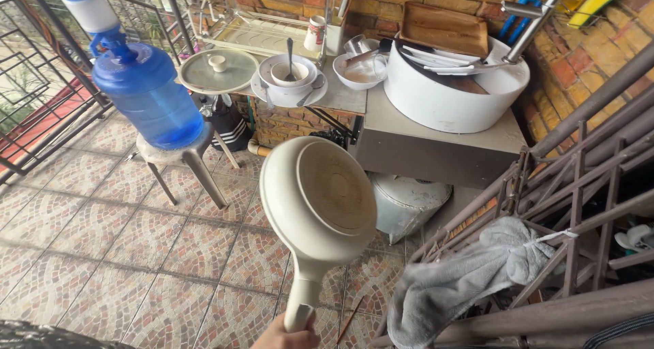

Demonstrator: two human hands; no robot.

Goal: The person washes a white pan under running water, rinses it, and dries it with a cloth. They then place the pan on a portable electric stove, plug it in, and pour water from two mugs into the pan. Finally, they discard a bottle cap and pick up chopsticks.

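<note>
So the cream-coloured pan point(319, 199) is held up in the air in the middle of the view, underside facing the camera (you can see the brownish, scuffed base ring). Its long axis runs nearly vertical: handle pointing down toward the bottom edge, round body up top, leaning just slightly left. One hand point(286, 335) grips the very end of the handle, fingers wrapped closed around it; only a bit of that hand shows at the bottom edge, so I can't tell whether it's the left or the right one, and the other hand isn't in the shot.

Behind the pan there's a counter point(436, 134) with a big white basin point(443, 93) stuffed with dishes and a wooden tray point(444, 28) on top. Left of that sit bowls point(289, 73) with spoons on plates, and a round glass lid point(218, 71). Further left, a blue water jug point(146, 93) stands on a small stool point(191, 158). To the right, a grey towel point(470, 274) hangs over a metal rack point(579, 206).

Floor is patterned mosaic tile point(102, 240), the wall is brick point(572, 69), and there's a metal grille point(34, 63) on the left.
</note>
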